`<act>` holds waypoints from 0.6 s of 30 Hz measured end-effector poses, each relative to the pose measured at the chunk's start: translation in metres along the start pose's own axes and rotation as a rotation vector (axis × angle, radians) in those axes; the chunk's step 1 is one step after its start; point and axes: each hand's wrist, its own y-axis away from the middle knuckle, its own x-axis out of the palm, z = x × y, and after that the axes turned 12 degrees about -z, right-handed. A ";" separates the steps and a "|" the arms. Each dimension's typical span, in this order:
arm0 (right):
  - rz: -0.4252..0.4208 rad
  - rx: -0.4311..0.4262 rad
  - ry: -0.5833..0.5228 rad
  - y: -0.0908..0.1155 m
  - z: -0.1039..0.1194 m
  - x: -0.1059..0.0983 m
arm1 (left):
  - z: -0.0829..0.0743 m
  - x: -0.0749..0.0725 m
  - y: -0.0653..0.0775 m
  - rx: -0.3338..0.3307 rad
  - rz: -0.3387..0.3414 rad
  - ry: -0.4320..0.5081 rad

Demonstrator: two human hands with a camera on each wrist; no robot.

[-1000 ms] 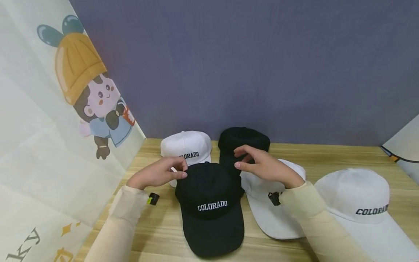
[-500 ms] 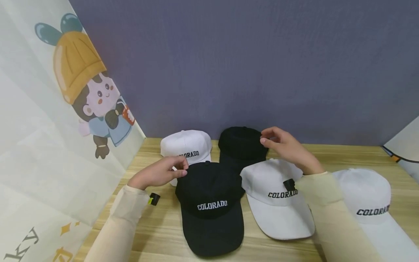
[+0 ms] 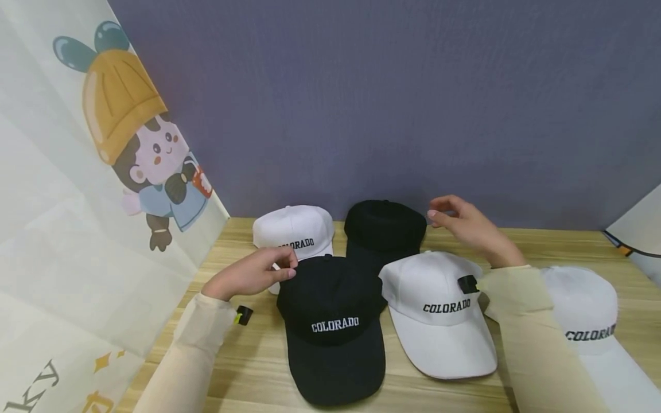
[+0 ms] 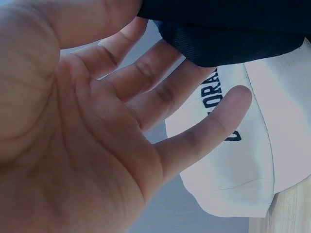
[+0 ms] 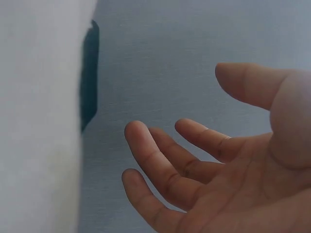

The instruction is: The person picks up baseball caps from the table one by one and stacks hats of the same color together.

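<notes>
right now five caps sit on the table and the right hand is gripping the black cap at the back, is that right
Not quite: the right hand isn't gripping the black cap at the back. The right wrist view shows its fingers holding nothing. The rest stands.

Front black cap point(image 3: 333, 304): "COLORADO", white letters. White cap point(image 3: 439, 327) beside it: "COLORADO", black letters. Far-right white cap point(image 3: 586, 310): "COLORA", black, end unclear. Rear white cap point(image 3: 294, 225): "LORADO", black, start covered. Pale side wall point(image 3: 67, 275): large grey "ky", lower corner.
</notes>
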 end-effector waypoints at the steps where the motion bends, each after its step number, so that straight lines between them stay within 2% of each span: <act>1: -0.004 -0.003 -0.004 0.001 0.001 -0.002 | 0.000 0.000 0.000 0.001 0.000 0.001; 5: -0.013 0.000 -0.011 0.001 0.004 -0.009 | 0.000 0.000 0.000 0.003 0.003 0.012; 9: 0.025 0.000 0.049 -0.008 0.007 -0.015 | 0.002 0.001 0.001 -0.001 0.003 0.022; 13: 0.125 -0.019 0.115 -0.027 0.008 -0.016 | 0.003 0.001 0.001 -0.001 -0.006 0.024; 18: 0.260 0.012 0.156 -0.050 0.000 -0.010 | 0.003 0.000 0.001 0.001 -0.002 0.020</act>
